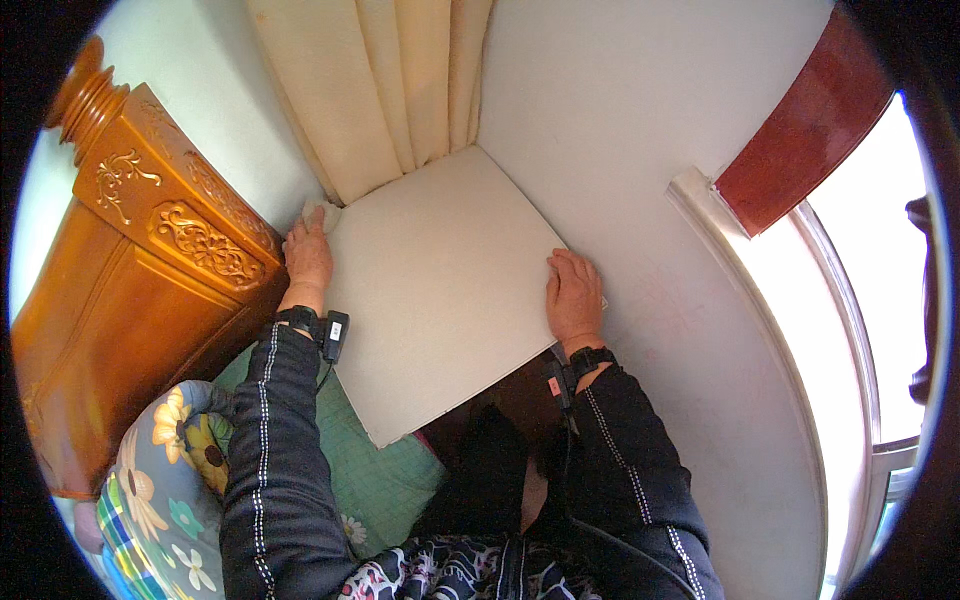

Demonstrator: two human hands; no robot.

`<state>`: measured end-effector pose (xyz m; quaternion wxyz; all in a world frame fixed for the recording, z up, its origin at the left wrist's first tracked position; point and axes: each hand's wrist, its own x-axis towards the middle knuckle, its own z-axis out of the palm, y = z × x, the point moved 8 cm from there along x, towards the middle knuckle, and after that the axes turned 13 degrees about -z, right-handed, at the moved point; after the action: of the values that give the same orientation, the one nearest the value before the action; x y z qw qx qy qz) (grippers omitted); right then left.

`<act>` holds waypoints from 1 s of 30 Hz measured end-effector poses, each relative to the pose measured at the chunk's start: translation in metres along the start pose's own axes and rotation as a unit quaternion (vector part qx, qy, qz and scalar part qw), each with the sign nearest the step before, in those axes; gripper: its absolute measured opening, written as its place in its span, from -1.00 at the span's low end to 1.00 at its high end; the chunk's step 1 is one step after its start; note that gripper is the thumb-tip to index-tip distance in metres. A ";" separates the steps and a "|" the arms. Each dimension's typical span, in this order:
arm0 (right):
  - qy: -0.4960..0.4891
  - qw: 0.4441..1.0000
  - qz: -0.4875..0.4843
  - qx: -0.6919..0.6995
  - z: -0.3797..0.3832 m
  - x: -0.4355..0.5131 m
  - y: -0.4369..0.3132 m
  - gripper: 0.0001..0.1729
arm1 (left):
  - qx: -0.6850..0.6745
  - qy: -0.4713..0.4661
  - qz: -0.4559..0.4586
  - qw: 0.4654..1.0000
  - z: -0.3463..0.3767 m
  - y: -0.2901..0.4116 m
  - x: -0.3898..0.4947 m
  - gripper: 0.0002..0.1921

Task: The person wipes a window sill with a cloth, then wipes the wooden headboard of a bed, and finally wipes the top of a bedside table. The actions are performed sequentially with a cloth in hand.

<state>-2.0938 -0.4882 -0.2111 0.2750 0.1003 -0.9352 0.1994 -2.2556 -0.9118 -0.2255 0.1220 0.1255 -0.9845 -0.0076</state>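
A flat, off-white square top [442,292] lies before me, turned cornerwise into the corner of the room. My left hand [309,251] is at its left edge, close to the carved headboard. Under those fingertips shows a small pale, crumpled thing [324,216], perhaps a cloth; the hand hides most of it. Over the top's right edge bends my right hand [576,296], between it and the wall. A whitish bit [604,302] peeks out beside that hand, too small to name. What supports the top is hidden.
At left stands a carved wooden headboard [202,244], with a flowered pillow [199,442] and a green bedcover [375,480] below. A beige curtain [390,82] hangs behind the top. On the right are a pale wall [637,150] and a bright window [795,315]. Cabled devices [334,337] are strapped at my wrists.
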 end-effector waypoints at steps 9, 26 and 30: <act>0.018 1.000 -0.011 -0.003 -0.001 0.001 -0.001 -0.77 | -0.149 -0.053 0.367 0.917 -0.044 0.132 -0.191 -0.34; 0.000 1.000 0.004 -0.019 0.003 -0.002 0.005 -0.75 | -0.093 -0.020 0.105 0.990 -0.024 -0.017 -0.054 -0.42; 0.011 1.000 -0.011 -0.022 0.000 -0.002 0.001 -0.75 | -0.108 -0.056 0.194 0.973 -0.045 -0.005 -0.135 -0.36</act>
<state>-2.0927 -0.4869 -0.2124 0.2895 0.1021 -0.9351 0.1773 -2.1165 -0.8826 -0.2143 0.0788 -0.0826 -0.9888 -0.0966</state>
